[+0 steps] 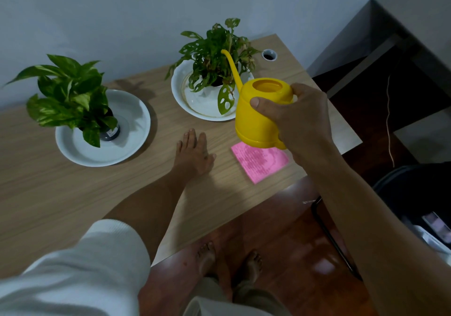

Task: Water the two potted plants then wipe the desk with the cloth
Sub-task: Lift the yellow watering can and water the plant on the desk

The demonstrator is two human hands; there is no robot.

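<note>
The watering can (258,113) covers the pink cloth's (260,163) upper edge, and its handle is hidden under the right hand (300,117); the counter (73,193) runs off the frame's left edge; leaves hide the right pot (214,88); the dark pot's (111,131) label is unreadable.

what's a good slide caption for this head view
Right hand holds a yellow watering can beside the holey-leaved potted plant; left hand rests flat on the desk.

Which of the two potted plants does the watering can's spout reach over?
The holey-leaved plant in the right-hand white dish. The yellow can, held by the right hand, points there; the broad-leaved plant stands far left.
</note>
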